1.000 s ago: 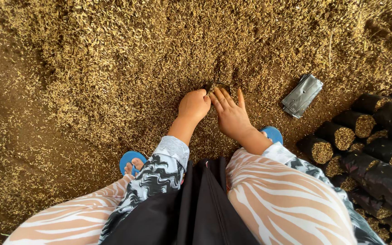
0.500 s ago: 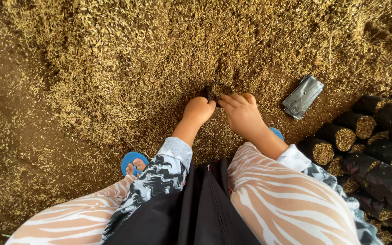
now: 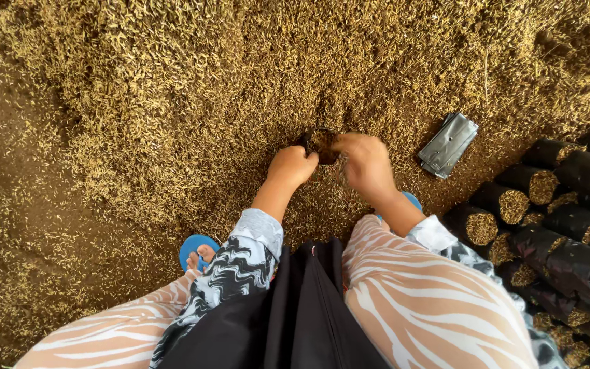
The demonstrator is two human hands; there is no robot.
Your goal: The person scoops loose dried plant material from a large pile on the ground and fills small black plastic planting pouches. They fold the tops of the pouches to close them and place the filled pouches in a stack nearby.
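Observation:
A small black plastic bag (image 3: pixel 319 143), its open top filled with husk, sits on the big heap of golden rice husk (image 3: pixel 240 75). My left hand (image 3: pixel 292 166) is closed on the bag's near-left rim. My right hand (image 3: pixel 364 162) grips the bag's right edge, fingers curled over it. Both hands are low, just in front of my knees. The lower part of the bag is hidden behind my fingers.
A flat stack of unfilled silver-black bags (image 3: pixel 448 144) lies on the husk to the right. Several filled black bags (image 3: pixel 548 205) are piled on their sides at far right. My blue sandals (image 3: pixel 198 250) and striped trousers (image 3: pixel 431 301) fill the lower frame. Bare brown ground (image 3: pixel 15 205) lies left.
My hands moved from pressing flat on the husk to gripping the small bag, which now stands a little farther forward with its open top showing.

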